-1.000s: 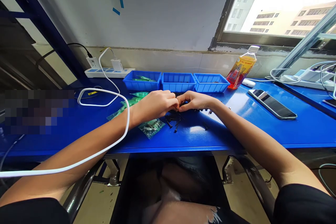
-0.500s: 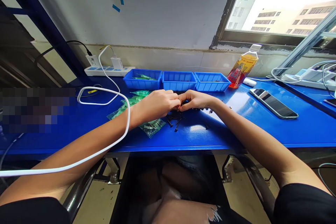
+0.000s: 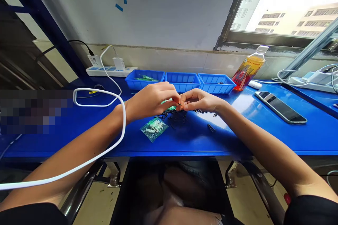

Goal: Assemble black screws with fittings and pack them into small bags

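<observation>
My left hand (image 3: pixel 158 99) is closed in a pinch over the table, its thumb and forefinger on a thin dark piece (image 3: pixel 180 104). At the same spot the fingertips of my right hand (image 3: pixel 198 100) pinch together, meeting the left ones; the piece is too small to name surely. Below the hands lies a loose pile of black screws (image 3: pixel 177 116). Two or so more black screws (image 3: pixel 211 128) lie apart to the right. A clear green-tinted bag (image 3: pixel 154 129) with white pieces lies in front of my left hand, which partly hides other green bags (image 3: pixel 170 104).
Three blue bins stand behind the hands: left (image 3: pixel 144 81), middle (image 3: pixel 182 83) and right (image 3: pixel 216 83). A drink bottle (image 3: pixel 249 68) and a phone (image 3: pixel 280 107) are to the right. A white cable (image 3: pixel 124 119) loops across my left forearm. Small parts (image 3: pixel 204 111) lie near my right wrist.
Both hands have opened out a little from their tight huddle, and a thin dark piece now shows between the fingertips. My left hand covers more of the green bags. Black screws now show farther right.
</observation>
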The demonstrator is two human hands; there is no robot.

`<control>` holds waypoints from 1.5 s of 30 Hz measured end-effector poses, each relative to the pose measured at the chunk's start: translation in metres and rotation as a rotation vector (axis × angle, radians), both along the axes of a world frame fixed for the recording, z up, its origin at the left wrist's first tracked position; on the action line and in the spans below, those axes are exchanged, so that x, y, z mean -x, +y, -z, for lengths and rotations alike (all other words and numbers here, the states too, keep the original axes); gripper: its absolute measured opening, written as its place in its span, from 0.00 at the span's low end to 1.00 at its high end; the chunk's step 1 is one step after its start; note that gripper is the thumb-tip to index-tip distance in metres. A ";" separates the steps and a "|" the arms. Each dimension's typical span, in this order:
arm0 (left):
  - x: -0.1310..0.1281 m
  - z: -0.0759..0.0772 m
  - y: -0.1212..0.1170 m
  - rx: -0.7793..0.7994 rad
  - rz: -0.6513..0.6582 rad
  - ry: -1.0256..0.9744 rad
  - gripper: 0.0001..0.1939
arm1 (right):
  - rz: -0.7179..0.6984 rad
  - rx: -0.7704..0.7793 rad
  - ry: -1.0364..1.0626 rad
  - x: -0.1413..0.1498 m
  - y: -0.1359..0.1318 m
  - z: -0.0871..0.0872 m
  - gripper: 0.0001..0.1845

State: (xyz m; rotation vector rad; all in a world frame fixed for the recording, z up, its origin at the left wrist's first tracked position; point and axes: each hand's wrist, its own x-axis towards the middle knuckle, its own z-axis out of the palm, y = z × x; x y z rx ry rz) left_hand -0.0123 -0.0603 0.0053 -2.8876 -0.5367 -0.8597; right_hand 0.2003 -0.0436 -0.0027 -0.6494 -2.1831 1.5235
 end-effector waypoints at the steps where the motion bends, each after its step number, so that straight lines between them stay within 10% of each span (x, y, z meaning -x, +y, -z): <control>1: -0.001 0.000 -0.001 -0.007 0.016 -0.001 0.08 | -0.011 0.027 0.015 0.001 -0.001 0.000 0.06; 45: -0.007 -0.008 -0.014 -0.123 -0.004 0.227 0.14 | -0.069 0.107 0.045 0.004 -0.001 0.008 0.03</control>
